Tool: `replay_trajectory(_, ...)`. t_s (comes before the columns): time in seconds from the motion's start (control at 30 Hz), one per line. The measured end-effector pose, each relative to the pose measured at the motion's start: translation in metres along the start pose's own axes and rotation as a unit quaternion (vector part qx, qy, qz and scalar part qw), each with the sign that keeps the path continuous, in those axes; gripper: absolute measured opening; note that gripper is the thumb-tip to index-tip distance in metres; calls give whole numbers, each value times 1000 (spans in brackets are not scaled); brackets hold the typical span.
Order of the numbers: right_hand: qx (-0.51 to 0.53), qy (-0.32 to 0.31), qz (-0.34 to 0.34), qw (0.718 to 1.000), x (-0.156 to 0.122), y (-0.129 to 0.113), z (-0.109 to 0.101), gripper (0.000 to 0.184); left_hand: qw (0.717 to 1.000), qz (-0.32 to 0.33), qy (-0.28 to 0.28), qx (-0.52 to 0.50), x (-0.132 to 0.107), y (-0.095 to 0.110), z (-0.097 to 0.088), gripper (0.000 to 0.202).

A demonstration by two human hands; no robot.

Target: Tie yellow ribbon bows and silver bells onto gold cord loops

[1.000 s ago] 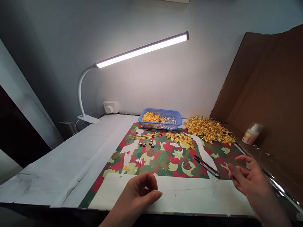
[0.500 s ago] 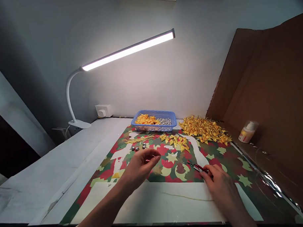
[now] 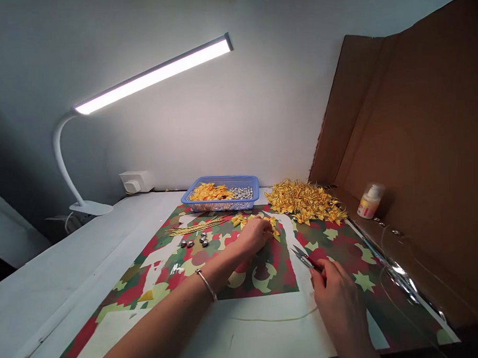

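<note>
My left hand (image 3: 254, 235) reaches forward across the patterned red and green paper (image 3: 210, 253). Its fingers are curled down onto a small cluster of yellow ribbon bows (image 3: 240, 219); what they hold, if anything, is hidden. My right hand (image 3: 337, 298) lies at the lower right, with its fingers closed on the handle of a small pair of red thread snips (image 3: 302, 256) whose blades point up and left. Several small silver bells (image 3: 194, 241) lie to the left of my left hand. A thin yellow cord (image 3: 275, 318) lies on the white strip near me.
A blue basket (image 3: 224, 191) with yellow bows and silver bells stands at the back. A big pile of gold bows (image 3: 304, 197) lies to its right. A bundle of gold strips (image 3: 197, 226), a small bottle (image 3: 368, 201), a cardboard wall (image 3: 418, 136) and a desk lamp (image 3: 149, 75) are around.
My left hand has reached further forward from the bells area onto the yellow bows. My right hand stays on the snips. The view has shifted right and closer.
</note>
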State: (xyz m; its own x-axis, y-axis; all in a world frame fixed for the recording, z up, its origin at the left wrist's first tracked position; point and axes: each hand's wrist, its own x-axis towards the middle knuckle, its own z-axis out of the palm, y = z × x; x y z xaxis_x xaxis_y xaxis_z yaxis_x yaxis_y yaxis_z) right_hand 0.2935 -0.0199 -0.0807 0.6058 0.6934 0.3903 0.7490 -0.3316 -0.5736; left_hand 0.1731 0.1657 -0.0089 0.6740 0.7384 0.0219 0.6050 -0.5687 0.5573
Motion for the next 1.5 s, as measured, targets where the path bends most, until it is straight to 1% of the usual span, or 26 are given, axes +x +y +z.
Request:
replay_trajectory(0.07,10,16,-6,1000,-1,-1,0,37,1000,1,-9,1,4,-2,2,32)
replay_trajectory(0.17,34,38,-16,999,-4,-3,-1,49,1000,-7,-19,-22,2,-3,2,32)
replay_trajectory(0.23,56,53,-21,997,-5,-3,-2,56,998,-17,-22,-53,-3,-1,0,32)
replay_trajectory(0.3,86,66,-26,994,-5,-1,-2,61,994,-25,-28,-101,-15,2,-2,31)
replay_trajectory(0.4,144,72,-31,986,-4,6,-2,61,976,-32,-50,-209,-51,12,-8,23)
replay_trajectory(0.47,188,58,-28,980,-5,7,-4,55,951,-34,-61,-302,-84,20,-11,14)
replay_trajectory(0.53,223,34,-20,974,-11,2,-9,47,919,-47,-62,-387,-120,28,-14,17)
replay_trajectory(0.6,273,-12,9,962,-22,-12,-18,41,891,-72,-48,-447,-151,33,-16,20)
replay_trajectory(0.63,307,-45,32,950,-28,-21,-24,40,873,-89,-40,-479,-164,34,-16,20)
replay_trajectory(0.67,382,-105,80,915,-35,-31,-30,39,845,-115,-29,-522,-175,35,-17,18)
replay_trajectory(0.73,489,-209,152,833,-47,-53,-42,46,808,-143,-18,-571,-190,34,-17,16)
replay_trajectory(0.77,517,-244,173,802,-51,-62,-47,50,796,-152,-15,-586,-194,33,-16,15)
replay_trajectory(0.8,530,-271,182,782,-55,-70,-52,54,789,-152,-14,-596,-198,32,-16,15)
replay_trajectory(0.87,537,-302,188,765,-61,-81,-57,56,776,-146,-10,-613,-204,28,-16,13)
replay_trajectory(0.93,542,-311,193,756,-67,-88,-57,50,771,-138,-6,-622,-209,24,-15,10)
replay_trajectory(1.0,552,-297,202,752,-75,-92,-53,39,771,-142,-3,-621,-216,18,-15,8)
replay_trajectory(1.03,554,-281,203,757,-79,-93,-50,35,765,-151,0,-626,-219,16,-15,8)
replay_trajectory(1.07,552,-260,200,767,-84,-95,-46,33,751,-162,2,-640,-223,14,-15,7)
replay_trajectory(1.1,546,-240,193,779,-90,-96,-43,31,727,-173,4,-664,-227,11,-14,8)
replay_trajectory(1.17,531,-217,163,803,-100,-98,-37,23,660,-200,-2,-724,-233,7,-12,9)
replay_trajectory(1.2,524,-215,136,813,-104,-99,-35,17,622,-213,-10,-754,-236,6,-11,10)
replay_trajectory(1.27,514,-203,50,832,-108,-100,-31,16,550,-241,-23,-799,-241,2,-8,12)
replay_trajectory(1.33,503,-167,-46,847,-109,-103,-29,16,483,-268,-17,-833,-246,-1,-5,16)
replay_trajectory(1.37,493,-148,-82,853,-108,-104,-28,15,452,-280,-7,-847,-248,-2,-4,19)
replay_trajectory(1.43,467,-125,-128,866,-106,-109,-28,14,398,-301,16,-867,-252,-2,-3,22)
replay_trajectory(1.5,434,-118,-158,879,-103,-115,-30,16,362,-322,40,-874,-255,-1,-4,20)
